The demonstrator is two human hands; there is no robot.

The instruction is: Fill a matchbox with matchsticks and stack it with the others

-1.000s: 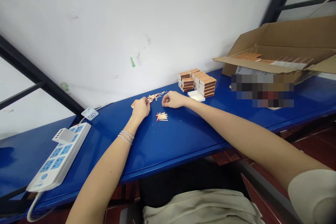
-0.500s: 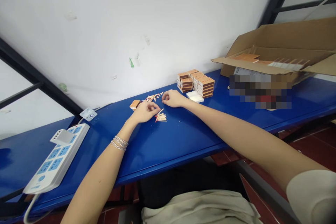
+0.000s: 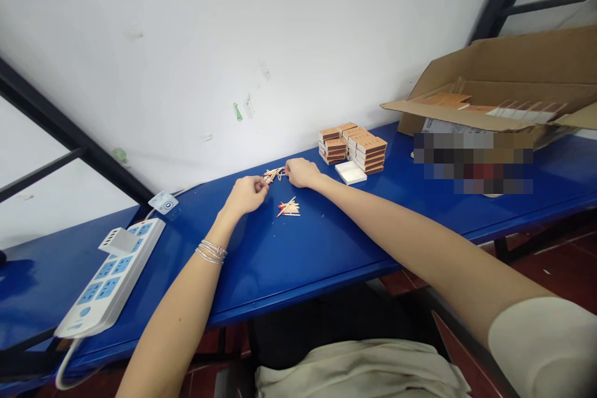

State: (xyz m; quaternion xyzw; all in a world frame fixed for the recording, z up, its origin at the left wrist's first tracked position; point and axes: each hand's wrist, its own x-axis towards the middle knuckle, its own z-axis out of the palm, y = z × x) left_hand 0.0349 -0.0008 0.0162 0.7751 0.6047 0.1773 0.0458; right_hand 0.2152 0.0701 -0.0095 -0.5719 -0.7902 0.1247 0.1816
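My L hand point(image 3: 248, 193) half-curled at L edge of far match pile point(image 3: 273, 175); my R hand point(image 3: 302, 173), fingers bent, at its R end. Can't tell if either grips anything. Est. part done: near match pile point(image 3: 290, 208) separate on tabletop point(image 3: 270, 261), far one left.

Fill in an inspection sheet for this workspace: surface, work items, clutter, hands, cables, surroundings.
Surface: shiny blue table.
Work items: far matches; near matches, a separate pile; stacked matchboxes.
Clutter: power strip, left; open carton, right.
Hands: left hand and right hand either side of the far matches; grip unclear.
Cables: white cord from the strip's near end; thin cable at the table's back.
Surroundings: marked white wall; dark frame.
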